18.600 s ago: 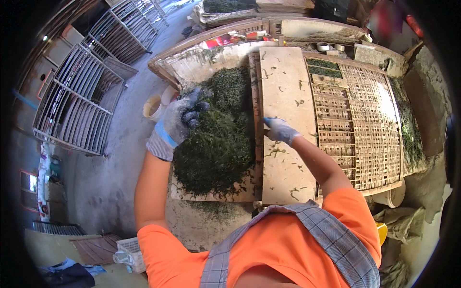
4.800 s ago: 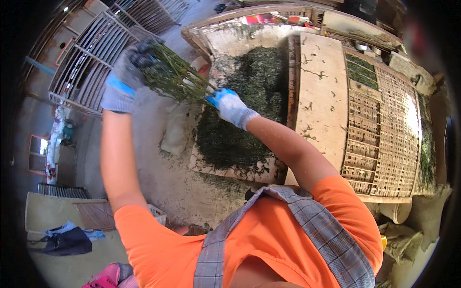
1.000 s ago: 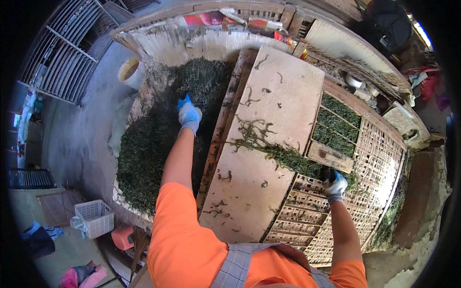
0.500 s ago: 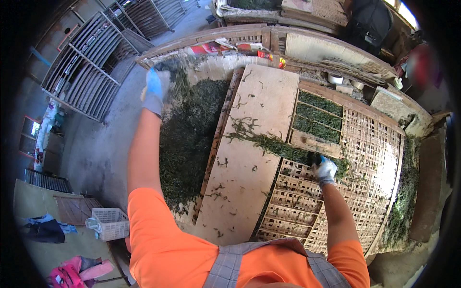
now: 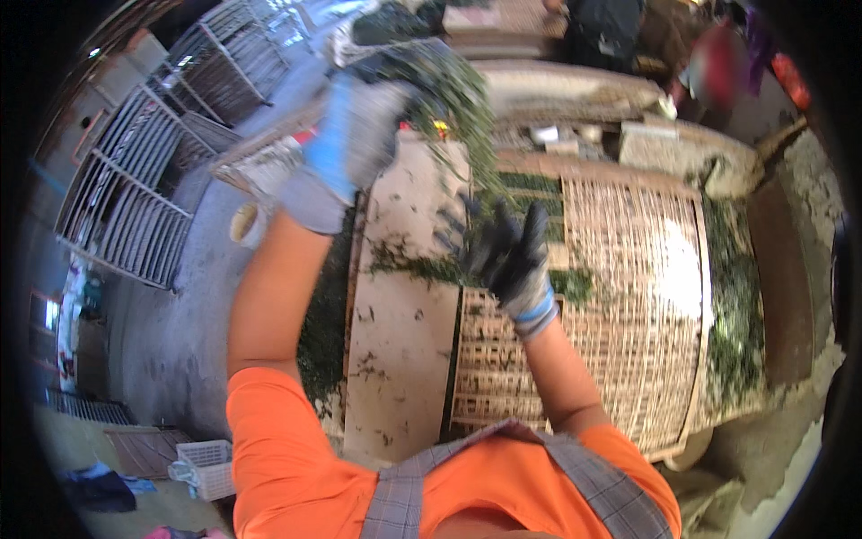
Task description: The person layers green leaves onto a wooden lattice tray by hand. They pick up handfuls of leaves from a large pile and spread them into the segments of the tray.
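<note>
My left hand (image 5: 364, 135), in a grey glove with a blue cuff and blurred by motion, is raised over the far part of the workbench. It is closed on a bunch of dark green seaweed-like strands (image 5: 462, 112) that hangs down to the right. My right hand (image 5: 507, 251), in a black-palmed glove, is held just below the bunch with its fingers spread and nothing in it. Beneath it lie a woven slatted rack (image 5: 620, 332) with green strands (image 5: 534, 182) in its far compartments and a pale board (image 5: 400, 350) strewn with scraps.
A dark pile of strands (image 5: 321, 346) lies left of the board. Slatted racks (image 5: 126, 180) stand on the floor at far left, and a white basket (image 5: 214, 472) sits at lower left. More strands (image 5: 732, 296) lie beyond the rack's right edge. A person in red (image 5: 718, 67) is at far right.
My left hand has swung up and rightward, now with a bunch of strands. My right hand has lifted off the rack, turned and spread its fingers. The view has shifted to the right.
</note>
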### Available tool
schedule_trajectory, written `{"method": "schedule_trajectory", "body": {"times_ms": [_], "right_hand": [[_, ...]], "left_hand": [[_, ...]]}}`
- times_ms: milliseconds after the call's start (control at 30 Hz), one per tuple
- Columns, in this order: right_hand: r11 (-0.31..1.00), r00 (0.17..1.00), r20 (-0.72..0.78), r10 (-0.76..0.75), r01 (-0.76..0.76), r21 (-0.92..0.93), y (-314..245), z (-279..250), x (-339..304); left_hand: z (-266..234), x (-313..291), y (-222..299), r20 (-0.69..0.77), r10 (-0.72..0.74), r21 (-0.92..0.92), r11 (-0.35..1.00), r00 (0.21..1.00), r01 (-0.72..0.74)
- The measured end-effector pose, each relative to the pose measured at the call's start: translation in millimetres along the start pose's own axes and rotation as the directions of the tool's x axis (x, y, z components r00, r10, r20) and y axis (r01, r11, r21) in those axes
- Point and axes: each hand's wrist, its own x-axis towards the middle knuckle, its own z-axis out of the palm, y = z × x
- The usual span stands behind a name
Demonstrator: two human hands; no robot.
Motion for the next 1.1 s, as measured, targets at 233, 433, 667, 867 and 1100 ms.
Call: {"method": "schedule_trajectory", "body": {"times_ms": [233,433,667,867,1100], "right_hand": [[-0.576,0.838,-0.499,-0.220,-0.524,-0.627,-90,-107,-33],[-0.469,0.682,-0.281,-0.675,-0.691,-0.550,-116,-117,-112],[-0.913,0.961,-0.275,-0.039,-0.146,-0.380,-44,-157,-144],[-0.819,0.950,-0.217,-0.226,-0.306,-0.486,-40,-126,-113],[-0.704,0.931,-0.321,0.174,-0.111,-0.701,-15,-159,-81]], "left_hand": [[109,-117,-199,0.233,-0.547,0.972,0.104,0.804,-0.211],[95,-184,-222,-0.084,-0.449,0.957,0.214,0.890,0.198],[128,-209,-244,0.306,-0.321,0.927,0.313,0.896,-0.204],[90,-227,-230,0.052,-0.343,0.996,0.092,0.938,-0.021],[61,-215,-188,-0.591,-0.568,0.786,-0.248,0.572,0.566]]}}
